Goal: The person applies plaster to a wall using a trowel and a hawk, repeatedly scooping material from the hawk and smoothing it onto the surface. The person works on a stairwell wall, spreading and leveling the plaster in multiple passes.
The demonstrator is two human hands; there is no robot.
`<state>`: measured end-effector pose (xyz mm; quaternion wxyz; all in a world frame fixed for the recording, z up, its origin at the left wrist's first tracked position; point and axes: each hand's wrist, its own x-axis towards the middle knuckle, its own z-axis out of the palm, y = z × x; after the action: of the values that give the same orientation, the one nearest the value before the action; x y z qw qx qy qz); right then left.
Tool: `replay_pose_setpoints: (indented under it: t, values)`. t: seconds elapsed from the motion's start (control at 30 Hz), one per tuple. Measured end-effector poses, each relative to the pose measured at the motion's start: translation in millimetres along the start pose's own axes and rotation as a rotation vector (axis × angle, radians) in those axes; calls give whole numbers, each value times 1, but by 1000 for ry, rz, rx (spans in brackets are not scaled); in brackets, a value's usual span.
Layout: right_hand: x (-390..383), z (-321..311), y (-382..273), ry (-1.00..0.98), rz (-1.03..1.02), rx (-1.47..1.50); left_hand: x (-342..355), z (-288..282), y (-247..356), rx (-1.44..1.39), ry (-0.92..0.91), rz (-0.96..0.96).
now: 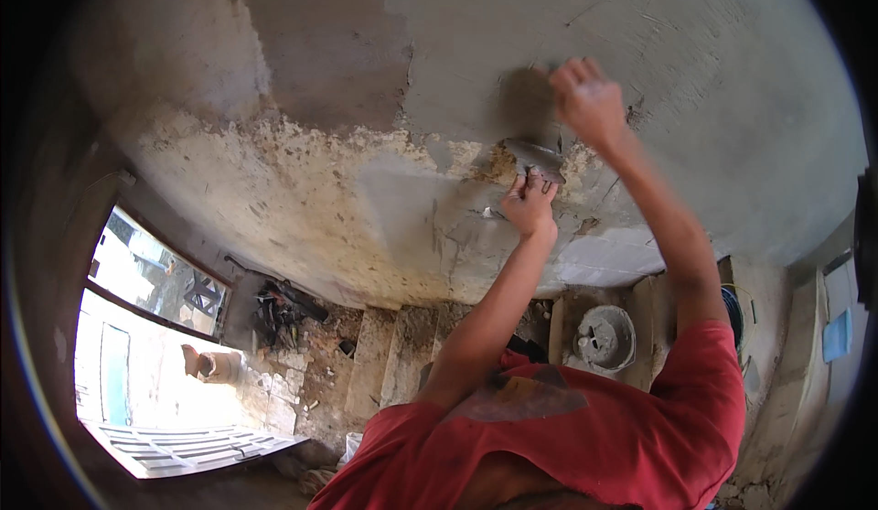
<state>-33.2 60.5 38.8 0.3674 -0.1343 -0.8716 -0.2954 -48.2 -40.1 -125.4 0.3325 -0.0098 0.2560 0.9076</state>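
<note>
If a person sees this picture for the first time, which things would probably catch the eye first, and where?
Probably the red shirt at lower centre, then the patchy wall above, where the left hand holds a grey plate and the right hand shows blurred, up and to the right. The glaring opening at left also stands out, while the round bucket sits low, right of centre.

white barred gate (197, 448), lower left | steps (408, 354) | blue object (837, 335), right
</note>
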Motion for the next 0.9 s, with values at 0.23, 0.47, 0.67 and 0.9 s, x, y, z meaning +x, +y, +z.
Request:
replay_pose_setpoints:
  t: [0.23, 0.47, 0.67, 0.9]
  values:
    - [92, -104, 84, 366, 57, -107, -2, -6, 0, 2, 15, -26]
    - [76, -110, 19, 403, -159, -169, 3, -21, 14, -25, 32, 35]
    - [30, -14, -145, -135, -412, 97, 20, -47, 40, -8, 68, 98]
    - [77, 45, -179, -129, -396, 57, 63, -72, 93, 71, 202, 213]
